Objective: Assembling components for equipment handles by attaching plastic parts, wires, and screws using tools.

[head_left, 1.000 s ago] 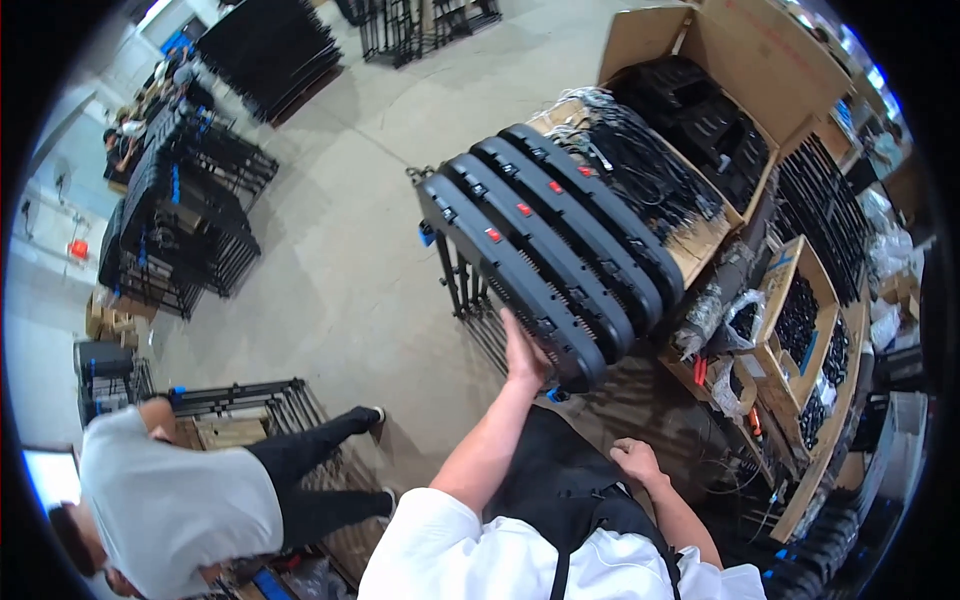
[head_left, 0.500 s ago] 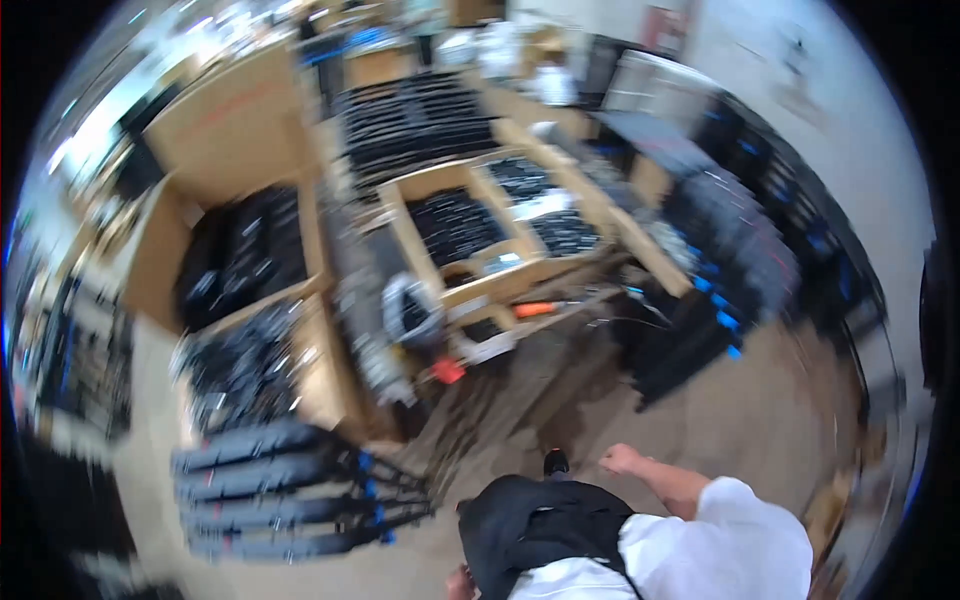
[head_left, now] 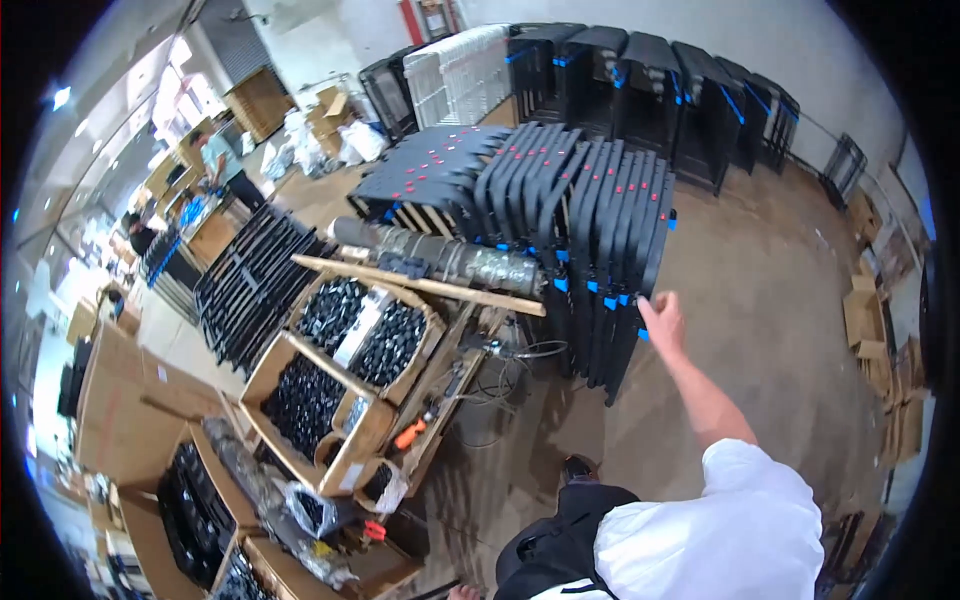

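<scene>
My right arm reaches forward, and my right hand (head_left: 664,322) is beside the nearest of several upright black frames (head_left: 620,190) with rounded corners. Its thumb and fingers look apart, with nothing visible between them. Blue pieces (head_left: 610,303) sit low on the frames, and red spots dot their upper edges. Whether my fingertips touch the nearest frame, I cannot tell. Only a small part of my left hand (head_left: 463,592) shows at the lower edge, next to the end of a dark bar (head_left: 437,590); its fingers are mostly hidden.
Left of the frames stands a bench with wooden boxes (head_left: 357,470) of small black parts, an orange-handled tool (head_left: 410,433) and a wooden bar (head_left: 420,284). Cardboard boxes (head_left: 130,410) stand at the left. More black frames (head_left: 640,80) line the wall. A person (head_left: 222,165) stands far left.
My view has swung to the right, bringing the black frames to the middle. My right arm has stretched forward from near my body to the nearest frame.
</scene>
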